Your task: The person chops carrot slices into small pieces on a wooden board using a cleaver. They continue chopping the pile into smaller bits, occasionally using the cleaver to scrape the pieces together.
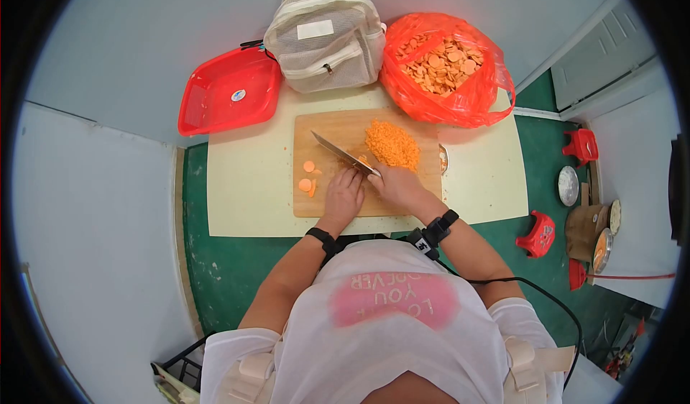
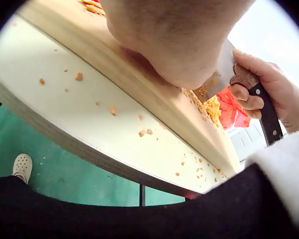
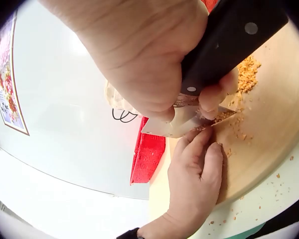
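Note:
My right hand [image 1: 397,187] grips a kitchen knife [image 1: 334,147] by its black handle [image 3: 229,42], thumb and finger against the blade's base. The blade slants over the wooden cutting board [image 1: 327,122], its tip toward the far left. Beside the blade, my left hand [image 3: 192,174] rests on the board with fingertips right at the steel; what lies under them is hidden. Orange bits cling to the blade in both wrist views. A heap of finely chopped carrot [image 1: 392,145] sits right of the knife. Several carrot slices [image 1: 309,166] lie on the board's left side.
At the back stand a red plastic basin [image 1: 205,80], a mesh backpack [image 1: 323,44] and a red bag [image 1: 402,95] full of carrot slices [image 1: 449,66]. Carrot crumbs [image 2: 114,111] dot the table [image 1: 244,188] along its front edge. A metal bowl edge [image 1: 444,159] shows beside the board.

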Demonstrator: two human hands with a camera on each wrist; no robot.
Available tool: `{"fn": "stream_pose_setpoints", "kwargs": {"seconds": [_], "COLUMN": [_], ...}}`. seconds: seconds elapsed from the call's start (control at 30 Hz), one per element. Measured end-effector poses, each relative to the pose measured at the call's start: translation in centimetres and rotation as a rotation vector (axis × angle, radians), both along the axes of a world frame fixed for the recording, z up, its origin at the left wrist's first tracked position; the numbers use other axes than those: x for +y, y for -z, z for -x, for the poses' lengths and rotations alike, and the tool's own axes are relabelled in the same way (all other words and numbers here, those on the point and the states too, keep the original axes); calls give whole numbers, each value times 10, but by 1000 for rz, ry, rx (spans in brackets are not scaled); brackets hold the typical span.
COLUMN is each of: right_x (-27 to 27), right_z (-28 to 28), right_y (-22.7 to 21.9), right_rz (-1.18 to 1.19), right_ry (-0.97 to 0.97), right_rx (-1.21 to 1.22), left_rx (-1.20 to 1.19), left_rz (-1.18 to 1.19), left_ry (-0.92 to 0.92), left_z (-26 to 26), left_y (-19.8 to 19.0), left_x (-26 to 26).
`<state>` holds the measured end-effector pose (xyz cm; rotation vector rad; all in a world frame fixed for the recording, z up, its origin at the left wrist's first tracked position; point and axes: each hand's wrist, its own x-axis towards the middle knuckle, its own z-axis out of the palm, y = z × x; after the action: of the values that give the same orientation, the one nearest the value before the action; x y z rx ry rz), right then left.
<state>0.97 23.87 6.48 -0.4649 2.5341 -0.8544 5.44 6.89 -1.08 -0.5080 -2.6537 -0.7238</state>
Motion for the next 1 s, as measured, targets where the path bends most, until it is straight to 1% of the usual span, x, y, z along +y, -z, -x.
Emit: {"fn": "stream_pose_setpoints", "kwargs": {"seconds": [0.07, 0.2, 0.23, 0.3, 0.37, 0.47, 0.57, 0.8, 0.87, 0.9, 0.97, 1.0], "right_x": [-2, -9, -10, -8, -6, -7, -10, -12, -13, -14, -20, -19], "right_z": [4, 5, 4, 4, 1, -3, -3, -4, -2, -1, 8, 11], "right_y": [1, 11, 12, 10, 8, 2, -3, -2, -2, -2, 1, 8], "right_rz": [-57, -34, -22, -9, 3, -30, -75, -85, -70, -72, -32, -27], "right_ry": [21, 1, 26, 53, 50, 28, 8, 12, -4, 1, 9, 9], "right_rx": [-18, 34, 28, 25, 43, 43, 52, 34, 53, 50, 57, 57], "left_rx": [-1, -23, -10, 6, -39, -81, -55, -33, -118, -120, -59, -59], "left_rz": [5, -6, -17, -28, 11, 1, 17, 16, 46, 45, -38, -33], "left_ry": [4, 1, 8, 17, 4, 16, 10, 6, 11, 15, 51, 51], "left_z": [0, 1, 0, 1, 1, 1, 2, 4, 6, 5, 9, 8], "left_y": [0, -4, -5, -3, 0, -1, -2, -1, -4, -8, -17, -16], "left_x": [0, 0, 0, -1, -2, -2, -1, -2, -2, -1, -1, -2]}}
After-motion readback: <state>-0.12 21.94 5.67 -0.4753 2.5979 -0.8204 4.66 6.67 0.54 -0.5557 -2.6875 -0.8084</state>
